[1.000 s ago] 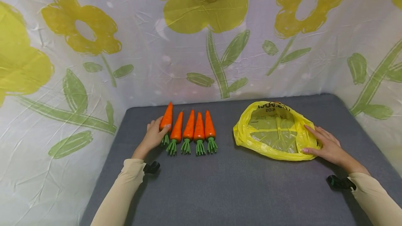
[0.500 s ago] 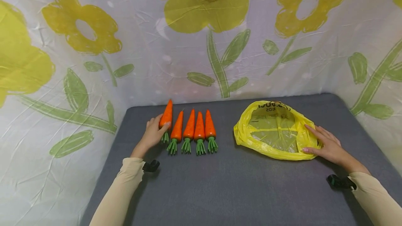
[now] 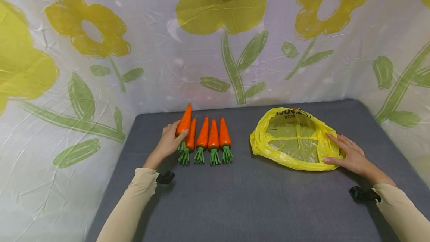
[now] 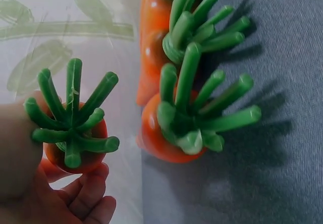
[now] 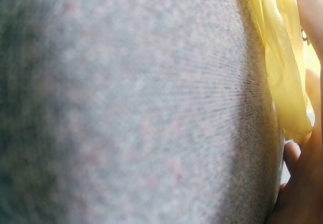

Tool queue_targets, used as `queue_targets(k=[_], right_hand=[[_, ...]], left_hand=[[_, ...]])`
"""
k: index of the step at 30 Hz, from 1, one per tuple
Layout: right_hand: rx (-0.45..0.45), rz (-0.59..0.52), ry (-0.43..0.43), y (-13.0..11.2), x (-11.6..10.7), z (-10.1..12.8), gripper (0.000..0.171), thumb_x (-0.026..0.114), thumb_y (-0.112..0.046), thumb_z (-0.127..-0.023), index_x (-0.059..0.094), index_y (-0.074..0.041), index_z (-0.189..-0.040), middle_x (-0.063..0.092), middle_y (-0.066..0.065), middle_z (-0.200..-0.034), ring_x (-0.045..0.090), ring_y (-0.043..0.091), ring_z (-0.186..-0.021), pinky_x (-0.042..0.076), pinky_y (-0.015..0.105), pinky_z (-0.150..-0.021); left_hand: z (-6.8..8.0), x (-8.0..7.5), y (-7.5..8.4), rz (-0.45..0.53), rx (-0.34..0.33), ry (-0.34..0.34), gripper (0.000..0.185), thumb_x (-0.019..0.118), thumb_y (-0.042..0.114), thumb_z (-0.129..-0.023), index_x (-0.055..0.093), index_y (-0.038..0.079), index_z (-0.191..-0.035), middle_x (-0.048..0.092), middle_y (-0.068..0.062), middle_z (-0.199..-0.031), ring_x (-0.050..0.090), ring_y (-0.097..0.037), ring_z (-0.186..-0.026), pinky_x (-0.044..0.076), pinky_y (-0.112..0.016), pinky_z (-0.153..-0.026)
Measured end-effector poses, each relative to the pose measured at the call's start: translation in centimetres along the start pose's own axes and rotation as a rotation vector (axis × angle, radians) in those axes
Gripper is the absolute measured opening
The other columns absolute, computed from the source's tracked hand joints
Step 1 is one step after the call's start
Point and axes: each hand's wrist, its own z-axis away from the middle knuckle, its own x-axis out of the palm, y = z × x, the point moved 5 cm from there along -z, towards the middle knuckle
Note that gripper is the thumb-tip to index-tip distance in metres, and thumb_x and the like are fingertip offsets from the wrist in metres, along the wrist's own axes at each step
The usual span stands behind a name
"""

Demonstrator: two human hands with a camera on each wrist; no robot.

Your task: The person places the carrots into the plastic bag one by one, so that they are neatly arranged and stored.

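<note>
My left hand (image 3: 170, 142) grips an orange toy carrot (image 3: 184, 121) with green stalks (image 4: 70, 118), lifted off the grey table (image 3: 235, 197) at the left end of a row. Three more toy carrots (image 3: 208, 137) lie side by side just right of it, tips pointing away from me; their stalks (image 4: 197, 108) fill the left wrist view. My right hand (image 3: 346, 152) rests with straight fingers on the right rim of a yellow plastic bag (image 3: 292, 139), whose mouth lies spread wide on the table. The bag's edge (image 5: 282, 82) shows beside my fingers in the right wrist view.
A white cloth with yellow flowers and green leaves (image 3: 231, 59) hangs behind and at both sides of the table. Bare grey surface lies between the carrots and the bag and in front of both.
My left hand has lifted the leftmost carrot and shifted it slightly right and up, over the neighbouring carrot. The right hand and the bag have stayed put.
</note>
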Motion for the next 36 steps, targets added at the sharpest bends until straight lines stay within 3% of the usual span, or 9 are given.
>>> queue_targets(k=[17, 25, 36], right_hand=[[0.001, 0.007, -0.003, 0.2, 0.0, 0.0, 0.099, 0.066, -0.051, -0.090, 0.003, -0.021, -0.161, 0.003, 0.035, -0.160, -0.001, 0.057, -0.146, 0.005, 0.079, -0.101], [-0.011, -0.019, 0.015, -0.3, -0.1, 0.2, 0.100, 0.069, -0.048, -0.088, 0.007, -0.021, -0.161, 0.007, 0.036, -0.160, 0.002, 0.057, -0.147, 0.005, 0.079, -0.102], [-0.004, -0.010, 0.015, -0.3, -0.1, 0.2, 0.100, 0.069, -0.049, -0.088, 0.007, -0.021, -0.161, 0.008, 0.036, -0.160, 0.003, 0.058, -0.146, 0.005, 0.079, -0.102]], left_hand=[[0.1, 0.8, 2.8, 0.042, 0.029, -0.028, 0.062, 0.050, 0.039, -0.103, 0.033, 0.007, -0.154, 0.050, -0.020, -0.114, 0.034, -0.028, -0.093, 0.030, -0.034, -0.072], [0.0, 1.4, 4.3, 0.048, 0.067, -0.020, 0.060, 0.051, 0.037, -0.103, 0.036, 0.005, -0.152, 0.053, -0.021, -0.117, 0.036, -0.027, -0.095, 0.029, -0.034, -0.075], [-0.1, 2.3, 5.9, 0.065, 0.069, -0.045, 0.060, 0.050, 0.037, -0.104, 0.034, 0.007, -0.153, 0.051, -0.018, -0.112, 0.035, -0.027, -0.094, 0.029, -0.034, -0.073]])
